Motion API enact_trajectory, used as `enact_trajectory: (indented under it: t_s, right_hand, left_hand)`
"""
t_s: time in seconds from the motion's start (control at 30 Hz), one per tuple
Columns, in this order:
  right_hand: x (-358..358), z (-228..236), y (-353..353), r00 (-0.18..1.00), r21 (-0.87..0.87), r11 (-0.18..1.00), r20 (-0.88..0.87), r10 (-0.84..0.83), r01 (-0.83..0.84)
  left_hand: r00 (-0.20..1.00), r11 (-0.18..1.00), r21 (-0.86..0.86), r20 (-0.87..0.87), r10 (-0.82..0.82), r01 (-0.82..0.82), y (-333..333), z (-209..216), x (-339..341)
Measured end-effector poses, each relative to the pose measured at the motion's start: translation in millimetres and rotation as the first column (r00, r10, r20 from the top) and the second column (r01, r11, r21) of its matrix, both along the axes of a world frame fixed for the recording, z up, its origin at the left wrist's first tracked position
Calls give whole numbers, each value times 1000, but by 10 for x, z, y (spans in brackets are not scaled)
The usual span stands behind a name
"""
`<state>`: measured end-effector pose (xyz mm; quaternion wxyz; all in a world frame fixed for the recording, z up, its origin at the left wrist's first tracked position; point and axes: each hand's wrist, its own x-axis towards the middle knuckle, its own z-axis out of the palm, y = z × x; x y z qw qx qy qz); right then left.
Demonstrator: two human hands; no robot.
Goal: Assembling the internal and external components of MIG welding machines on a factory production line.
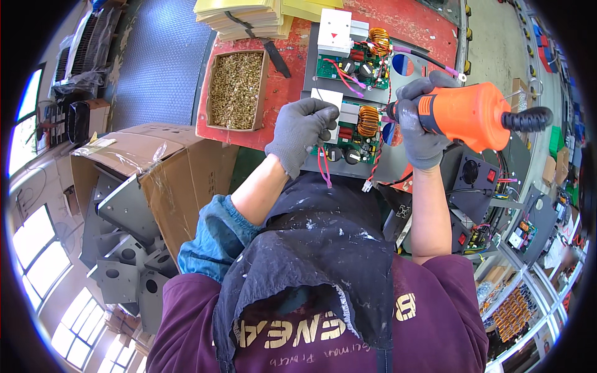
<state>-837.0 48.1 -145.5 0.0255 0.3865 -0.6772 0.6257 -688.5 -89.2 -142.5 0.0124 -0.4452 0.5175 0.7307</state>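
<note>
At the red table [287, 94], the right hand [421, 127] grips an orange driver [476, 115].

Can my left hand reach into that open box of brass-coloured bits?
Likely yes: your left hand is just right of the box, whose top is open, and nothing visible blocks the way between them.

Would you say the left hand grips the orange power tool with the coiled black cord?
No, the grey-gloved right hand grips the orange power tool, and the grey-gloved left hand is apart from it.
</note>
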Motion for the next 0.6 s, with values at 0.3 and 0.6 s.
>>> enact_trajectory:
  t_s: [0.3,0.6]
  right_hand:
    - [-17,-14,-47,976,-117,981,171,-136,157]
    - [237,79,10,595,-605,781,689,414,157]
  left_hand:
    - [999,1000,-14,-35,13,-14,26,-27,50]
    - [997,997,75,-72,-10,15,-83,70,116]
